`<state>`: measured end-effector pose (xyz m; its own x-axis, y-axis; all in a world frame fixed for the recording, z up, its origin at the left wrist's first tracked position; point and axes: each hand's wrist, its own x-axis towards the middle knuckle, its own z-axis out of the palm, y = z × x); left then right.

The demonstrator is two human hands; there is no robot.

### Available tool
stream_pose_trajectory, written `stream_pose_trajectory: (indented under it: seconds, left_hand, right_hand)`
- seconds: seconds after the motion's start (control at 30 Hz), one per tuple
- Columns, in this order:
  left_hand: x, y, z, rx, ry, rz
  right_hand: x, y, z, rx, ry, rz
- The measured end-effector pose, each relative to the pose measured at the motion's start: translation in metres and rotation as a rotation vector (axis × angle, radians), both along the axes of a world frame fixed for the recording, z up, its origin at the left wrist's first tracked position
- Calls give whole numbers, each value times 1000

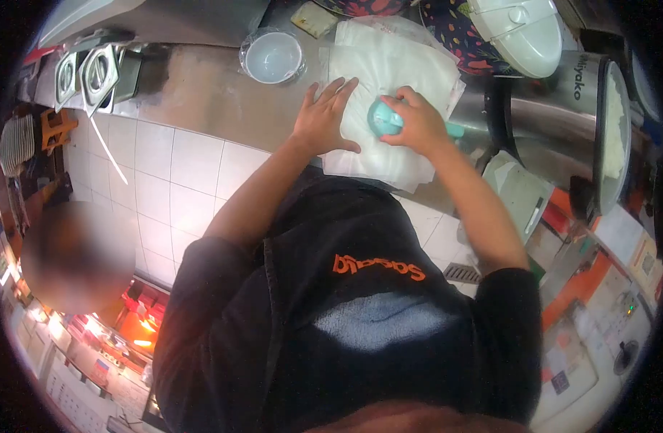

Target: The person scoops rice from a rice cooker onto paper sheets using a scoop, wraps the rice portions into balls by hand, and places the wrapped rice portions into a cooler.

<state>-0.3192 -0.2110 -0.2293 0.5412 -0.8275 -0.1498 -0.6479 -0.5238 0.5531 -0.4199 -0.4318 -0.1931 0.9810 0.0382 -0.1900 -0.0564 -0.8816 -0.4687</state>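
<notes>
A stack of white paper sheets lies on the steel counter under both hands. My left hand rests at the left edge of the sheets, fingers spread and nothing in them. Over the middle of the paper, my right hand is closed round a teal rounded scoop. Its teal handle sticks out to the right beyond the wrist. The fingers cover part of the scoop, and I cannot see what lies under it.
A bowl in clear plastic stands left of the paper. To the right is a steel Miyako rice cooker with white rice. A white lid stands behind. Steel containers are at the counter's left. Another person is at lower left.
</notes>
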Motion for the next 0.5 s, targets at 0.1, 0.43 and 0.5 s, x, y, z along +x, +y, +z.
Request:
stream_pose_trajectory:
  seconds: [0.1,0.43,0.5]
  left_hand:
    - [1,0,-2,31,2,2]
    - [-1,-1,-6,15,-37,-40]
    - [0,-1,-7,3,-52,-46]
  right_hand:
    - [-1,4,-2,-51,11,-141]
    - [-9,39,-11,-39,-165,-378]
    - [-9,43,-10,-71,-146,-425]
